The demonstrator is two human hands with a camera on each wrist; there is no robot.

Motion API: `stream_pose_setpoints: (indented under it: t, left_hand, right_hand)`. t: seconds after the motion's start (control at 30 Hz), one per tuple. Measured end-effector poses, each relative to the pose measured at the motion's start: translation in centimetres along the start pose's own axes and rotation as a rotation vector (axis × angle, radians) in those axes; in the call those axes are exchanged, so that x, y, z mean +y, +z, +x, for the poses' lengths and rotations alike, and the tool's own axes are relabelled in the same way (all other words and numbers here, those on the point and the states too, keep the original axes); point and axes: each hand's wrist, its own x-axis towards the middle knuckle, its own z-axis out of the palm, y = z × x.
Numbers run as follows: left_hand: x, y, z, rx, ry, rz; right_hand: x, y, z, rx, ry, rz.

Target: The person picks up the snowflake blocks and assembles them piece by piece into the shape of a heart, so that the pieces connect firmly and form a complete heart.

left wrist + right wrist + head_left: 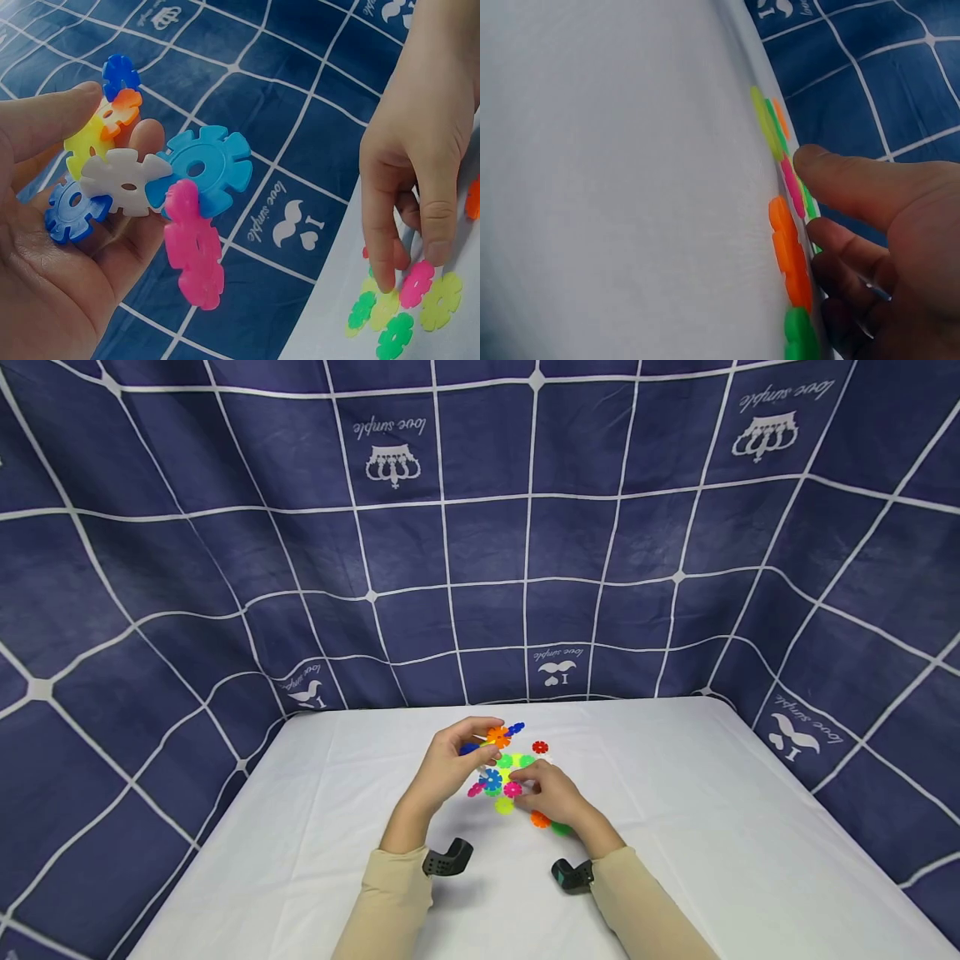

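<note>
My left hand (442, 762) is raised over the table, holding a joined cluster of plastic snowflake discs. In the left wrist view its thumb and fingers grip near the yellow disc (84, 150). Linked around that are an orange disc, blue discs, a white disc (109, 178), a light blue disc (229, 166) and a pink disc (196, 247) at the lower end. My right hand (558, 792) reaches down to loose discs, its fingertips right at a pink disc (416, 283) and a yellow one. In the right wrist view a gap shows between its thumb and forefinger.
Loose discs lie on the white-covered table (315, 827): a red one (540, 747) behind, a yellow-green one (504, 806) in front, an orange one (789, 255) and a green one (801, 334) beside the right hand. A navy checked curtain (480, 552) surrounds the table's back and sides.
</note>
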Motion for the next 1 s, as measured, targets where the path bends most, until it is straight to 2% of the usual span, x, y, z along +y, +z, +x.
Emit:
stream_pose_setpoints:
  t: [0.33,0.77,1.0]
  left_hand:
    - [0.20,0.03,-0.09,0.007,-0.010,0.009]
    - [0.07,0.19,-0.09,-0.003,-0.016,0.047]
    - [-0.01,0.32,-0.14,-0.004,-0.037,0.003]
  right_hand:
    - [-0.01,0.35,0.03,0.042,-0.004,-0.023]
    - [-0.08,0.21,0.00,0.057,-0.016,-0.019]
    - [-0.13,-0.13,-0.09,0.028,-0.032,0.020]
